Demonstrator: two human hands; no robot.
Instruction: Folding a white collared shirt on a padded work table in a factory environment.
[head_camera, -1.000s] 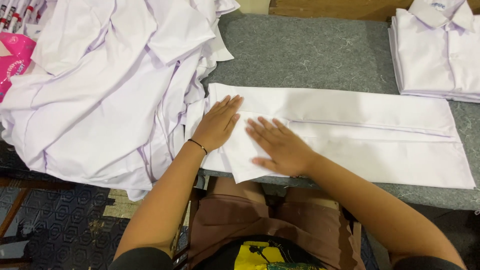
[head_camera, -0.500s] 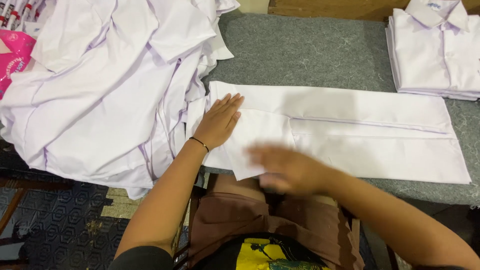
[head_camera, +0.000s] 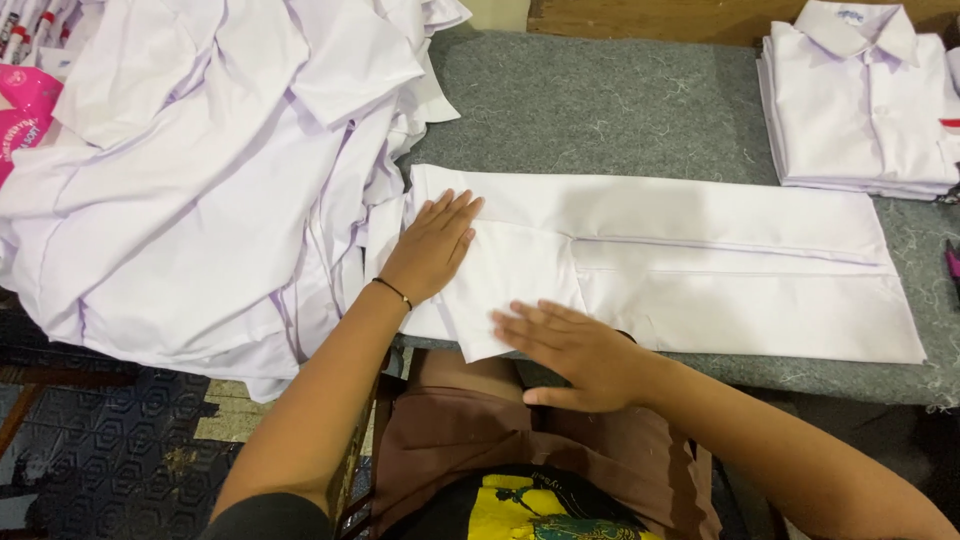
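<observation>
The right hand (head_camera: 575, 352) has slid back to the near edge of the folded shirt (head_camera: 690, 265), fingers flat and gripping nothing, while the left hand (head_camera: 432, 250) stays pressed flat, open, on the fold.

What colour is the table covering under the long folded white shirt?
Grey, a felt-like table covering flecked with loose pale threads, under the folded shirt. Head view.

Flat hands (head_camera: 500, 300) on white shirt (head_camera: 700, 260)

smooth cloth shirt (head_camera: 700, 260), fuzzy felt table (head_camera: 600, 110)
</observation>
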